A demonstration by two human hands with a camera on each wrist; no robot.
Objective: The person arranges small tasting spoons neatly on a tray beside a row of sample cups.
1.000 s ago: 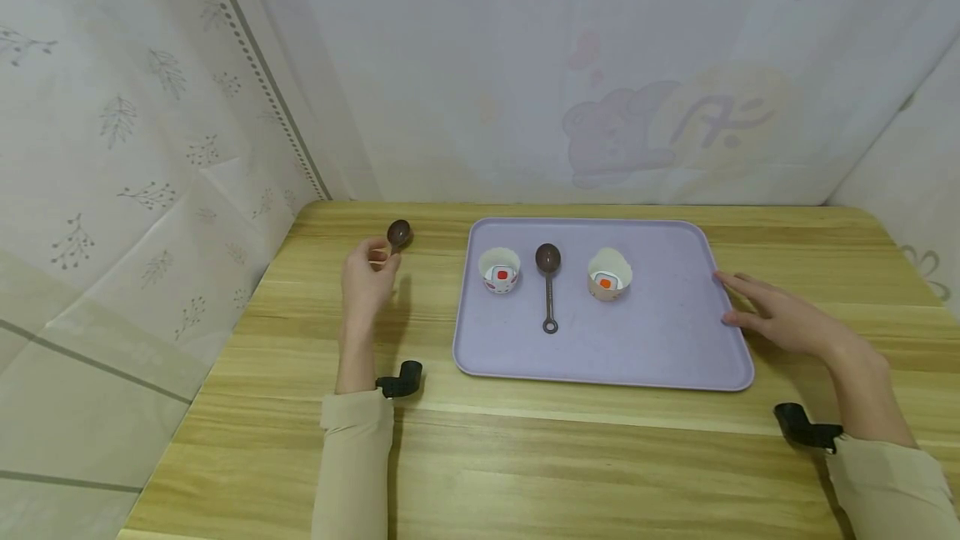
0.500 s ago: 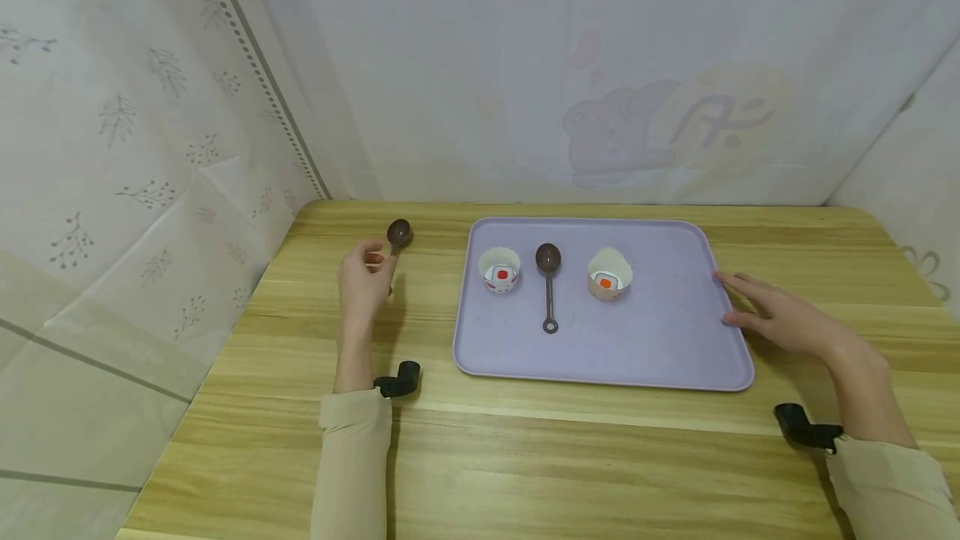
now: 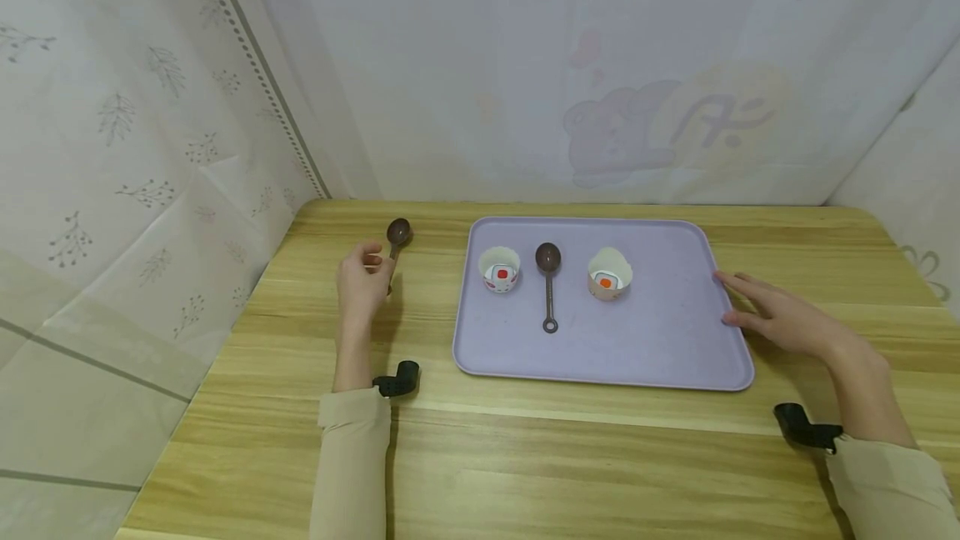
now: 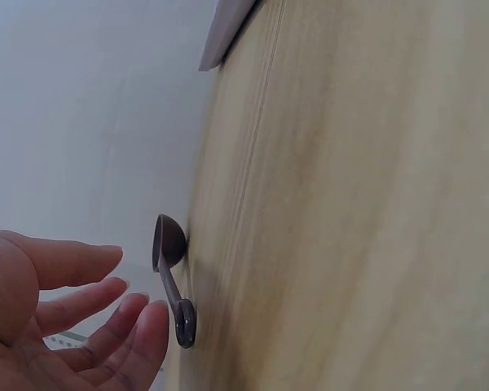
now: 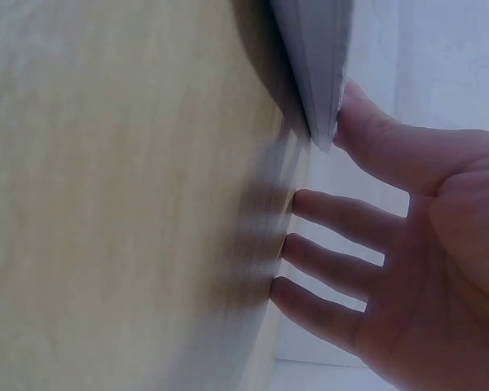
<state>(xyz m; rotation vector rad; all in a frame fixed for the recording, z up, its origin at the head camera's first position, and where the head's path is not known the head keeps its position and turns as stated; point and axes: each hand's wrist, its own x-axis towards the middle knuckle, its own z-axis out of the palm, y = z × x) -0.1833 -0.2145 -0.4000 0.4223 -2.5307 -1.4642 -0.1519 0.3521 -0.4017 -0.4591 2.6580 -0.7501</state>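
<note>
On the wooden table, left of the tray, lies a dark brown measuring spoon [image 3: 399, 232], bowl toward the wall. My left hand [image 3: 363, 280] hovers beside its handle, fingers loosely bent and holding nothing. In the left wrist view a gap shows between the fingertips [image 4: 106, 257] and the spoon [image 4: 171, 244]. My right hand [image 3: 787, 317] rests at the right edge of the lilac tray [image 3: 675, 340], thumb and fingertips touching the rim. In the right wrist view, several fingers [image 5: 334, 269] reach down to the table, spread and nearly straight.
Inside the tray, a second brown measuring spoon [image 3: 548, 261] lies between two paper baking cups. The left cup [image 3: 498, 271] bears a red mark inside, the right cup [image 3: 609, 275] an orange one. A patterned cloth [image 3: 465, 107] hangs behind the table [image 3: 525, 457].
My left hand has drawn slightly left and back from the spoon, so more of its handle shows. The spoon stays where it lay. My right hand and the tray have not moved.
</note>
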